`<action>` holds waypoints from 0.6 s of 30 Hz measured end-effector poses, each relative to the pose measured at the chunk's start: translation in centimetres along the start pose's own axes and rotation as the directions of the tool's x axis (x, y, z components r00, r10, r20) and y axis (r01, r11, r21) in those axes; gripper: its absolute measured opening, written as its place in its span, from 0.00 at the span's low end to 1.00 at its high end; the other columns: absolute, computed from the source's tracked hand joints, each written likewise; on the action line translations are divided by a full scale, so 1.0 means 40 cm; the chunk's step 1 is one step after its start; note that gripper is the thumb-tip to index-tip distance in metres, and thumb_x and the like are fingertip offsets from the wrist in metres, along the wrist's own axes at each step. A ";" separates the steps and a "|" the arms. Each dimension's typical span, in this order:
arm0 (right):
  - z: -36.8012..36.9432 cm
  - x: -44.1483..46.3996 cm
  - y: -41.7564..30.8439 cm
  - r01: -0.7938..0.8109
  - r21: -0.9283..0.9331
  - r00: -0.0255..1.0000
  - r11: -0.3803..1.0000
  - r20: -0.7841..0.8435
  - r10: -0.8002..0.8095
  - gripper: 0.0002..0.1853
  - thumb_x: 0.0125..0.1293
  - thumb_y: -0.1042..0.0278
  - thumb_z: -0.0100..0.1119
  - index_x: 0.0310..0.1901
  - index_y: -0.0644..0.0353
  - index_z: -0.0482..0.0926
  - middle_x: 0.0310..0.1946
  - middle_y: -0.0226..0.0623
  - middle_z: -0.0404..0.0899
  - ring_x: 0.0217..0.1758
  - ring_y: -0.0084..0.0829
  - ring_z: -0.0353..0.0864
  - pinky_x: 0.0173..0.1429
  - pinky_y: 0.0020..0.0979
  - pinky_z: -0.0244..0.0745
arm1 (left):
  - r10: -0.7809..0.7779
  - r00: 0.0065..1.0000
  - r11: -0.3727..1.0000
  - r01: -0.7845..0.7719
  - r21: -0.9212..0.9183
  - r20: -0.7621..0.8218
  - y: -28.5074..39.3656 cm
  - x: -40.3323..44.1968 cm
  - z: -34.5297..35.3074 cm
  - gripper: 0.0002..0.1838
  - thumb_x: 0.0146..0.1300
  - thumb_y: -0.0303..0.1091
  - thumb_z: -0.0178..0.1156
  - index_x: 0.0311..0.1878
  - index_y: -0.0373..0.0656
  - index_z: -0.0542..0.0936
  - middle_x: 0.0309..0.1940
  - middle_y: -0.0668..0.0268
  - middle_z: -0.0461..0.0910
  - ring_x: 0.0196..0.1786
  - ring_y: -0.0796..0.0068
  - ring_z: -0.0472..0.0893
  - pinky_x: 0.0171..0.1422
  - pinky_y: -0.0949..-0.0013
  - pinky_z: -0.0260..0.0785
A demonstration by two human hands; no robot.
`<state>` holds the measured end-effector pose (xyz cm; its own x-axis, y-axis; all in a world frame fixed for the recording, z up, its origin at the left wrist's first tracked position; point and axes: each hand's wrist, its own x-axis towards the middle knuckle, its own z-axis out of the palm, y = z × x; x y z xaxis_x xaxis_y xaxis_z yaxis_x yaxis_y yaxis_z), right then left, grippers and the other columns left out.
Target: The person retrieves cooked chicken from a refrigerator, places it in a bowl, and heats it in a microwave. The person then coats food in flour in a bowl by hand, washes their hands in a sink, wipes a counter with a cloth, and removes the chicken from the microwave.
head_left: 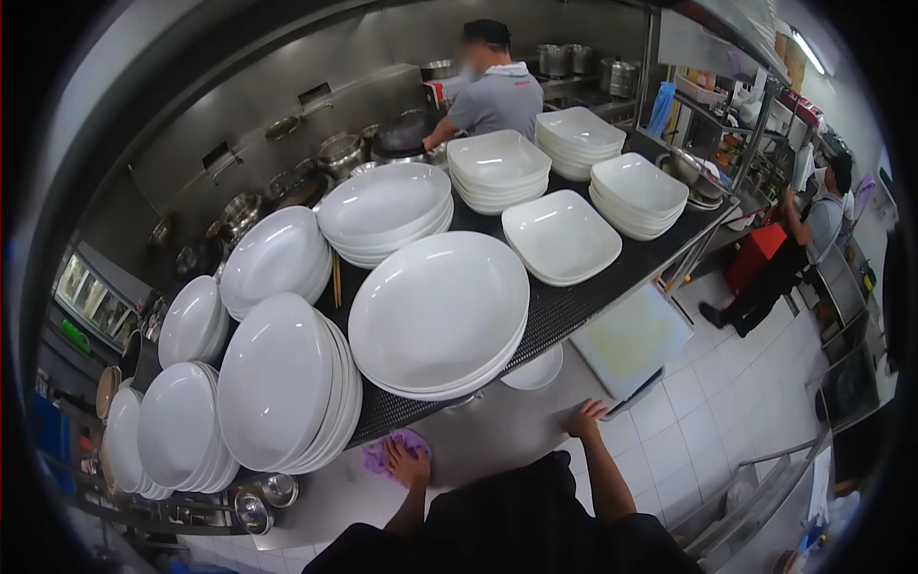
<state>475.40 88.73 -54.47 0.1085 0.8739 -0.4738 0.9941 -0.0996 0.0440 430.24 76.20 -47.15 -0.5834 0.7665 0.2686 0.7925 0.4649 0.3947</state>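
Note:
My left hand [408, 463] presses a crumpled purple cloth [386, 453] onto the steel counter [488, 432], just below the shelf's front edge. Part of the cloth bunches out around the fingers. Farther right, my right hand [585, 419] rests at the counter's edge with its fingers apart and nothing in it. Just beyond that hand lies a stained white cutting board [631, 342]. A white bowl [534, 369], partly hidden under the shelf, sits between the two hands.
Stacks of large round plates [440, 311] and square bowls [562, 237] crowd the raised black shelf [547, 325]. Small metal bowls [254, 512] stand at lower left. One person [497, 96] works at the stoves behind; another [827, 225] stands at right on the tiled floor [703, 383].

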 end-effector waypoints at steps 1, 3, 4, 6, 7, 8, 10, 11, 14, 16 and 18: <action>-0.011 -0.009 -0.004 0.001 0.005 1.000 1.000 -0.020 -0.001 0.53 0.62 0.34 0.52 0.72 0.75 0.50 0.74 0.70 0.37 0.73 0.81 0.25 0.63 0.84 0.21 | 0.014 1.000 1.000 -0.013 0.013 -0.020 -0.002 -0.004 0.003 0.32 0.59 0.45 0.54 0.67 0.45 0.66 0.72 0.55 0.60 0.76 0.51 0.55 0.75 0.44 0.45; -0.030 -0.022 -0.003 0.004 0.041 1.000 0.999 0.008 -0.004 0.55 0.62 0.32 0.51 0.72 0.77 0.45 0.73 0.72 0.33 0.73 0.81 0.21 0.64 0.81 0.19 | 0.016 0.999 1.000 -0.016 0.026 -0.027 -0.005 -0.011 0.009 0.32 0.59 0.45 0.53 0.67 0.45 0.66 0.72 0.54 0.60 0.76 0.51 0.55 0.74 0.44 0.46; -0.039 -0.042 -0.003 0.003 0.061 1.000 0.998 0.021 -0.005 0.57 0.63 0.31 0.50 0.72 0.79 0.43 0.73 0.74 0.31 0.72 0.81 0.19 0.65 0.80 0.17 | 0.020 0.999 0.999 -0.019 0.031 -0.032 -0.005 -0.013 0.011 0.32 0.59 0.45 0.53 0.67 0.45 0.66 0.72 0.54 0.61 0.76 0.51 0.55 0.74 0.44 0.46; -0.049 -0.019 -0.001 0.014 0.025 0.996 1.000 -0.090 -0.012 0.53 0.62 0.32 0.51 0.72 0.75 0.50 0.74 0.70 0.35 0.72 0.82 0.23 0.62 0.84 0.18 | 0.023 0.999 1.000 -0.023 0.012 -0.048 0.010 0.005 0.035 0.32 0.59 0.45 0.53 0.67 0.45 0.66 0.72 0.54 0.60 0.76 0.51 0.55 0.74 0.43 0.46; -0.055 -0.007 0.004 0.015 0.020 0.995 1.000 -0.100 -0.013 0.52 0.63 0.32 0.50 0.72 0.74 0.50 0.74 0.70 0.34 0.72 0.82 0.22 0.62 0.84 0.18 | 0.025 0.998 1.000 -0.025 0.002 -0.056 0.014 0.009 0.045 0.32 0.59 0.45 0.53 0.67 0.45 0.66 0.72 0.54 0.60 0.76 0.51 0.55 0.74 0.43 0.46; -0.058 0.000 0.007 0.015 0.015 0.994 1.000 -0.111 -0.013 0.52 0.63 0.32 0.49 0.72 0.74 0.50 0.74 0.70 0.34 0.72 0.82 0.22 0.62 0.84 0.18 | 0.026 0.998 1.000 -0.025 0.010 -0.056 0.017 0.010 0.051 0.32 0.59 0.45 0.53 0.67 0.45 0.66 0.72 0.54 0.60 0.76 0.51 0.55 0.74 0.43 0.46; -0.067 -0.021 0.011 0.023 0.048 1.000 0.999 -0.014 -0.022 0.51 0.64 0.32 0.48 0.73 0.72 0.49 0.74 0.70 0.32 0.72 0.83 0.20 0.61 0.84 0.18 | 0.026 0.998 0.999 -0.025 0.026 -0.056 0.016 0.008 0.060 0.32 0.59 0.45 0.53 0.67 0.44 0.66 0.72 0.54 0.60 0.76 0.51 0.55 0.73 0.43 0.46; -0.072 -0.032 0.010 0.025 0.065 0.999 0.998 0.034 -0.028 0.51 0.64 0.32 0.47 0.73 0.71 0.49 0.74 0.70 0.31 0.72 0.83 0.20 0.61 0.84 0.17 | 0.016 0.999 0.999 -0.014 0.035 -0.042 0.012 0.000 0.059 0.32 0.59 0.45 0.53 0.67 0.44 0.66 0.72 0.54 0.60 0.76 0.51 0.55 0.73 0.43 0.46; -0.078 -0.044 -0.003 -0.006 0.050 0.995 0.999 0.096 0.002 0.50 0.65 0.33 0.46 0.74 0.68 0.49 0.74 0.70 0.29 0.71 0.83 0.18 0.60 0.85 0.17 | -0.003 1.000 0.998 0.004 0.059 -0.017 0.014 -0.015 0.025 0.32 0.59 0.46 0.53 0.67 0.44 0.66 0.72 0.54 0.61 0.76 0.51 0.55 0.73 0.43 0.47; -0.078 -0.039 -0.013 -0.020 0.041 0.996 0.999 0.091 0.016 0.49 0.65 0.33 0.46 0.74 0.67 0.50 0.74 0.70 0.29 0.71 0.82 0.19 0.61 0.84 0.18 | 0.002 1.000 0.998 0.000 0.068 -0.022 0.016 -0.010 0.006 0.32 0.59 0.46 0.52 0.67 0.44 0.66 0.72 0.54 0.61 0.76 0.50 0.56 0.73 0.43 0.47; -0.073 -0.028 -0.015 -0.032 0.032 0.998 0.999 0.063 0.030 0.48 0.65 0.33 0.45 0.74 0.66 0.50 0.74 0.70 0.30 0.72 0.82 0.19 0.61 0.84 0.18 | 0.012 0.999 0.998 -0.009 0.069 -0.044 0.009 -0.010 0.016 0.32 0.59 0.46 0.52 0.67 0.44 0.66 0.72 0.54 0.61 0.76 0.50 0.55 0.72 0.43 0.47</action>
<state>474.69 89.20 -51.41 0.1377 0.8388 -0.5267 0.9893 -0.1429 0.0311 430.87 76.32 -47.67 -0.5813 0.7518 0.3111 0.8079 0.4877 0.3309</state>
